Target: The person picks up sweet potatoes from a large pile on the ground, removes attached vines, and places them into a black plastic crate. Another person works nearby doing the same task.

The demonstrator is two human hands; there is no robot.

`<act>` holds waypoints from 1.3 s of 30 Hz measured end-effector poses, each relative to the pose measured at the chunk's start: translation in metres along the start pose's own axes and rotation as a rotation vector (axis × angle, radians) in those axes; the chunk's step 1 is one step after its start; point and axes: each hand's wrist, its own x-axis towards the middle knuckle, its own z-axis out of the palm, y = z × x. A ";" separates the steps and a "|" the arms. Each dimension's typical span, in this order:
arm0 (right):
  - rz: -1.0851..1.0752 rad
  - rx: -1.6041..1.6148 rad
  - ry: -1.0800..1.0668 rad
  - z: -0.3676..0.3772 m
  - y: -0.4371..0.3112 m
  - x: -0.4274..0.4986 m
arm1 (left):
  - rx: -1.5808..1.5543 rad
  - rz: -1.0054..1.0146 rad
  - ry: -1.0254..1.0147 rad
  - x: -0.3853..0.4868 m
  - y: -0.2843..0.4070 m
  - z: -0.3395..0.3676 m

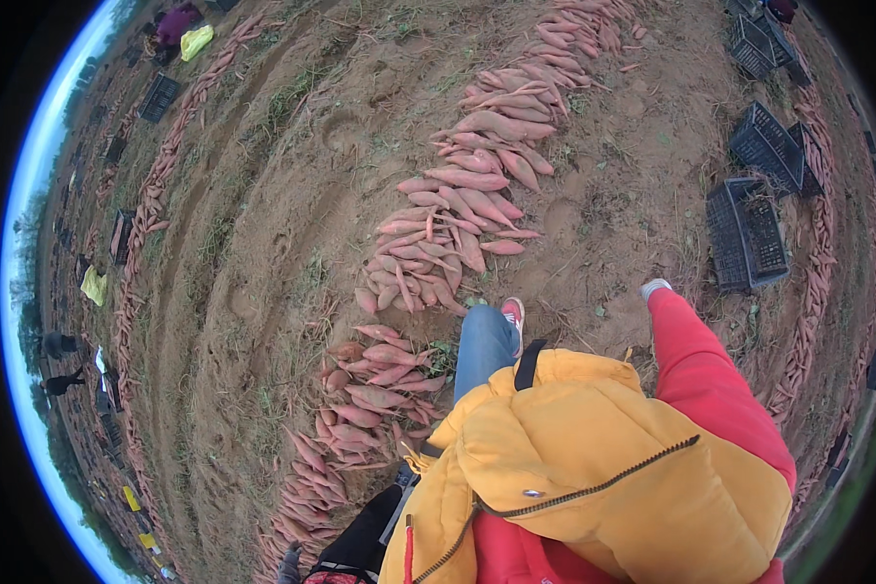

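Note:
At the end of an outstretched red sleeve, my right hand (655, 287) wears a pale glove. It is over bare soil, apart from the sweet potatoes, and its fingers are too small to make out. My left hand is out of view. Before me a long row of pinkish sweet potatoes (482, 179) lies on the ground, with a gap near my pink shoe (513, 314). Another heap of sweet potatoes (376, 398) continues the row beside my yellow vest (591, 438).
Black plastic crates (746, 233) stand to the right, by another row of sweet potatoes (810, 306). A co-worker's gloved hand (290, 563) is at the bottom left, near the row. Further left are another sweet potato row (150, 197), a crate (158, 97) and distant people (62, 381).

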 end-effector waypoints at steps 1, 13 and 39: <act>-0.030 -0.001 0.004 -0.010 -0.015 0.015 | 0.013 0.007 -0.016 0.011 0.019 0.007; -0.293 0.586 0.396 -0.326 -0.106 0.075 | 0.222 0.154 -0.143 0.152 0.284 0.084; -0.392 0.077 0.405 -0.797 -0.038 0.430 | -0.018 -0.162 0.039 0.204 0.623 0.223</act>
